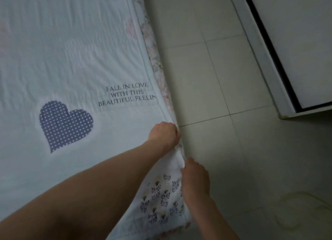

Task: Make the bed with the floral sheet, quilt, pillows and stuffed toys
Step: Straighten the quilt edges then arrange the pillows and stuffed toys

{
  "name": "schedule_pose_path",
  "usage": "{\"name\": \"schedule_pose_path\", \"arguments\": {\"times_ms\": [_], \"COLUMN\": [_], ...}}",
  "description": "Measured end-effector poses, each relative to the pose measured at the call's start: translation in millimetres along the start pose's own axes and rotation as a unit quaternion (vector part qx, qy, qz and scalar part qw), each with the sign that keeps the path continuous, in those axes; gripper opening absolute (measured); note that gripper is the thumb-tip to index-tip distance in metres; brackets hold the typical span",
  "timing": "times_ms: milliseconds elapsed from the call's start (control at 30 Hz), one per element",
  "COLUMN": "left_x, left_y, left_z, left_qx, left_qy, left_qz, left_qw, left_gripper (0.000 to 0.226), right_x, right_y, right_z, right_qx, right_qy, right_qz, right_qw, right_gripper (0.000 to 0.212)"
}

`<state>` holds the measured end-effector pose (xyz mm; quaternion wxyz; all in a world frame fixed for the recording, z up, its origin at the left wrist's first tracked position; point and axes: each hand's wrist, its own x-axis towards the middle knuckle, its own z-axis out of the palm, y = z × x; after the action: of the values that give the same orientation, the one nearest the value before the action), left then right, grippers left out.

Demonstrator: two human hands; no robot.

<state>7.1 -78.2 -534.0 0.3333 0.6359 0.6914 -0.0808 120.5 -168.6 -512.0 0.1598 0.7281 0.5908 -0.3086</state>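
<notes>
— What's closest on my feed?
— My two hands, both at the right side of the bed [159, 68]. The right hand [195, 180] is nearest. It pinches the quilt's bound edge and bunches it, just beside a patch of small dark sprigs [161, 198].

— And the other one?
— The left hand [166, 132] is a little farther along the same edge, with its forearm lying across the cloth. Its fingers curl over the rim and grip it, but I can't see the fingertips.

— How does the quilt look?
— The quilt [71, 56] is pale blue-white, stitched in fine wavy lines, and lies flat over the bed with light wrinkles. Beyond my left arm is a blue heart patch [64, 123] dotted white. Past it is dark lettering [126, 94]: "FALL IN LOVE WITH THIS BEAUTIFUL FEELIN", cut off at the binding.

— The sheet?
— The floral sheet [147, 31] shows only as a narrow strip of pale pink blossoms under the quilt's edge, running along the bed's side to the far end.

— And around the bed?
— A pale tiled floor [215, 69] lies to its right. Low on it there's a faint yellowish shape [303, 209] I can't make out. Farther off stands a white cabinet [305, 42] with a dark gap along its door, apart from the bed.
</notes>
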Motion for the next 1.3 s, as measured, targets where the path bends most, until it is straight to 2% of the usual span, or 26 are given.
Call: {"name": "schedule_pose_path", "arguments": {"times_ms": [67,133,200,267,333,400,500,600,667,800,867,1000,1100,1234,1300], "left_x": [11,21,36,57,79,100,123,136,140,143,144,158,163,160,161], "left_y": [-1,-1,-6,-16,-30,-41,-56,-58,-46,-28,-28,-25,-25,-18,-14], "left_z": [-10,-26,-50,-74,-94,-110,-121,-118,-116,-102,-95,-105,-118,-131,-140], "left_qx": [0.012,0.041,0.053,0.027,0.006,0.012,0.037,0.066,0.043,-0.021,-0.032,0.016,0.035,0.024,0.023], "left_qy": [-0.022,-0.007,0.060,0.143,0.187,0.185,0.169,0.155,0.158,0.178,0.162,0.106,0.134,0.191,0.193], "left_qz": [-0.011,0.006,0.002,-0.035,-0.079,-0.107,-0.146,-0.161,-0.152,-0.118,-0.144,-0.184,-0.220,-0.246,-0.244], "left_qw": [1.000,0.999,0.997,0.989,0.979,0.977,0.974,0.972,0.975,0.977,0.976,0.977,0.965,0.950,0.950], "left_gripper": [0.036,0.039,0.040,0.038,0.038,0.042,0.047,0.028,0.029,0.026,0.027,0.049,0.051,0.045,0.041], "right_x": [6,11,26,47,74,99,126,136,143,157,161,171,184,200,205], "right_y": [-13,-29,-49,-72,-98,-121,-146,-149,-137,-106,-105,-108,-103,-103,-106], "right_z": [-10,-22,-36,-47,-55,-58,-59,-62,-66,-69,-72,-92,-117,-148,-158], "right_qx": [0.018,0.059,0.088,0.098,0.099,0.093,0.099,0.168,0.198,0.247,0.249,0.242,0.207,0.167,0.169], "right_qy": [0.006,0.037,0.083,0.106,0.124,0.127,0.116,0.084,0.055,0.046,0.012,-0.025,-0.009,-0.007,-0.011], "right_qz": [-0.026,-0.067,-0.108,-0.132,-0.159,-0.182,-0.165,-0.138,-0.135,-0.111,-0.125,-0.198,-0.249,-0.269,-0.275], "right_qw": [0.999,0.995,0.987,0.981,0.974,0.971,0.974,0.972,0.969,0.962,0.960,0.950,0.946,0.948,0.947], "right_gripper": [0.020,0.030,0.034,0.034,0.034,0.031,0.025,0.023,0.018,0.015,0.021,0.025,0.025,0.028,0.031]}}
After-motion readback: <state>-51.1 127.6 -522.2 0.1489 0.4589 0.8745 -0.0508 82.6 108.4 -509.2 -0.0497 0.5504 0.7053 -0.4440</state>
